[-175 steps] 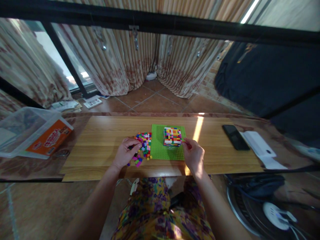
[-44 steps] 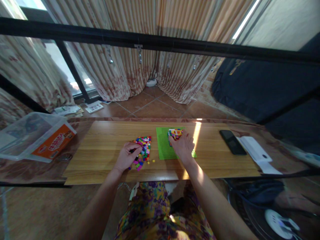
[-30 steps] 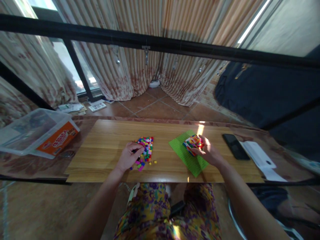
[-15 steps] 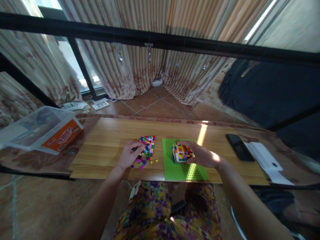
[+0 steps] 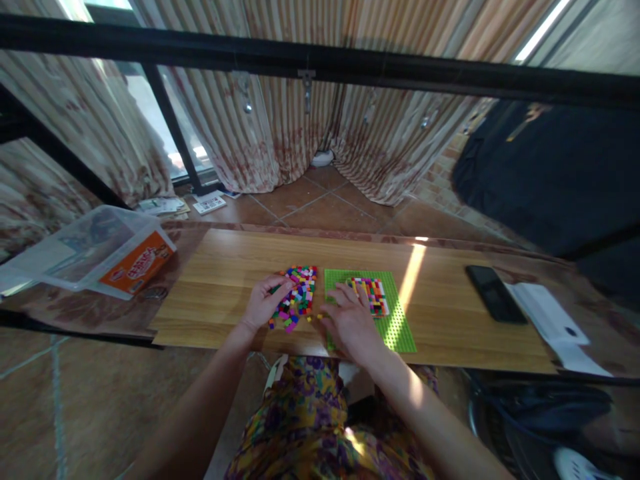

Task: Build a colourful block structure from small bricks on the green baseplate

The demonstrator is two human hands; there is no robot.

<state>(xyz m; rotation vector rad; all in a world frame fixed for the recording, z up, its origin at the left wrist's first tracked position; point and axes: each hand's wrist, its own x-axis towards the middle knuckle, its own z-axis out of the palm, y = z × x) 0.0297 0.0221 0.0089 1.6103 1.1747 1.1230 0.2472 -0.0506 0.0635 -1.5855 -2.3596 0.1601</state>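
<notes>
A loose pile of small colourful building bricks (image 5: 301,293) lies on the wooden board. My left hand (image 5: 263,303) rests at the pile's left side, thumb and fingers pinched together; whatever they may hold is too small to make out. On the green baseplate (image 5: 400,333) stands a block built of many-coloured bricks (image 5: 375,297) with a white edge. My right hand (image 5: 350,323) is over the left part of the baseplate, partly hiding the built block. Its fingers are apart and point left, close to a stray yellow brick (image 5: 320,317).
A clear plastic box (image 5: 107,243) with an orange label stands at the far left. To the right lie a black phone (image 5: 495,293) and a white sheet-like item (image 5: 553,327). A dark metal bar (image 5: 320,60) crosses beyond the board, before striped curtains (image 5: 280,133).
My right hand has let go of the built block and moved left toward the pile's edge. The block's top shows more now. My left hand stays by the pile; the view has shifted slightly.
</notes>
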